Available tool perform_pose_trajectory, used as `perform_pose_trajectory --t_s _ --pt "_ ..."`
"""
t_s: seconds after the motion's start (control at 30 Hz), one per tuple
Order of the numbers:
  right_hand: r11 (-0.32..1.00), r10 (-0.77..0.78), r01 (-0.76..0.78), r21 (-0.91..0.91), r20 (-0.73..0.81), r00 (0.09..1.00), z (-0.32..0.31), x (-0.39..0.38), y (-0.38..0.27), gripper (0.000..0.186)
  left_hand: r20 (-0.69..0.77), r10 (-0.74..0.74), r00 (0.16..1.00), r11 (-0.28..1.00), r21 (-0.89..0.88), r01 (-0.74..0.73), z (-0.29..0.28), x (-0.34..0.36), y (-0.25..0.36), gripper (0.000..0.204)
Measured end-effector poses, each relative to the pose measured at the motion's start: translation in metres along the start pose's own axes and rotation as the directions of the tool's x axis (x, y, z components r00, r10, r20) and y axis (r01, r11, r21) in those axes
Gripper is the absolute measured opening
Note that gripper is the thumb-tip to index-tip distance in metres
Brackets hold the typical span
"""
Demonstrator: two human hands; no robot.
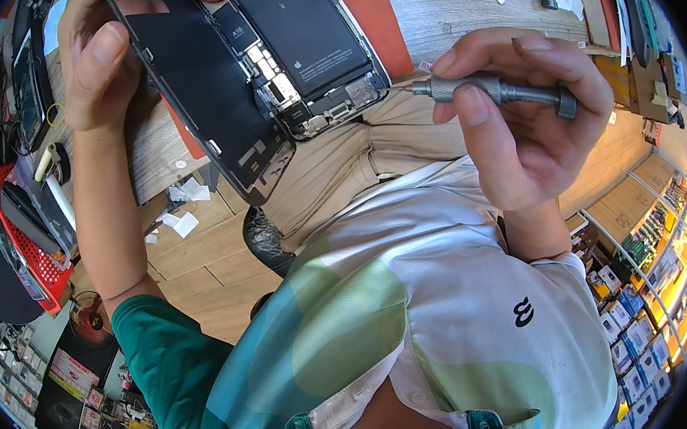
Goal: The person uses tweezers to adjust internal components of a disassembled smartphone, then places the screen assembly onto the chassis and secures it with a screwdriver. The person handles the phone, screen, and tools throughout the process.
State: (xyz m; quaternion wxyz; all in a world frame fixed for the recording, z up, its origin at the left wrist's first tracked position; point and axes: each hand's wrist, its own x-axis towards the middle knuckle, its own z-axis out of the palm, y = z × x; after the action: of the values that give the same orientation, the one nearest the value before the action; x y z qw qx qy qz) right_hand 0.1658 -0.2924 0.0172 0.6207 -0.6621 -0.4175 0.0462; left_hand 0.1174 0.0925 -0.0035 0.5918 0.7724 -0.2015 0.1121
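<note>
My left hand (98, 83) is closed on an opened smartphone, thumb by the edge of its screen panel and fingertips at the upper end of its body. The dark screen panel (200, 79) hangs folded out to the left, beside the phone body. Inside the body show a black battery (298, 31) and a strip of metal-shielded circuit board (269, 81). Between the thumb and fingers of my right hand (521, 144) is a grey precision screwdriver (469, 90) with a knurled handle. Its thin tip meets the phone's corner near the lower right end of the battery.
An orange-red mat (377, 13) lies on the grey wooden table (451, 11) behind the phone. Paper scraps (182, 223) lie lower left. A red basket (30, 248) and several devices are at the left; shelves of boxed goods (633, 354) stand at the right.
</note>
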Motion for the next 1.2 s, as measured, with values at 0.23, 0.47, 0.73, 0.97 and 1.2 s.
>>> perform_pose_trajectory --t_s 0.23,0.47,0.73,0.97,1.2 --pt "1.0 -0.031 0.031 0.003 0.019 0.999 0.002 0.002 0.002 0.062 -0.008 -0.001 1.0 1.0 0.008 0.001 0.001 0.001 0.002 0.082" --pt "0.999 -0.042 0.041 0.031 0.014 0.999 0.002 0.004 0.004 0.061 -0.01 0.008 1.0 1.0 0.023 -0.008 0.001 0.001 0.001 0.082" --pt "0.999 -0.035 0.035 0.032 0.008 0.999 0.002 0.004 0.002 0.063 0.019 0.011 1.0 1.0 0.014 -0.012 -0.004 0.001 -0.001 0.082" --pt "0.999 -0.037 0.037 0.029 0.001 0.999 0.0 0.003 0.002 0.063 0.0 -0.001 1.0 1.0 0.011 0.001 0.0 0.002 0.001 0.082" --pt "0.999 -0.032 0.032 0.033 -0.01 0.999 0.0 0.003 0.001 0.062 -0.007 -0.005 1.0 1.0 0.018 0.005 -0.001 0.002 0.002 0.081"
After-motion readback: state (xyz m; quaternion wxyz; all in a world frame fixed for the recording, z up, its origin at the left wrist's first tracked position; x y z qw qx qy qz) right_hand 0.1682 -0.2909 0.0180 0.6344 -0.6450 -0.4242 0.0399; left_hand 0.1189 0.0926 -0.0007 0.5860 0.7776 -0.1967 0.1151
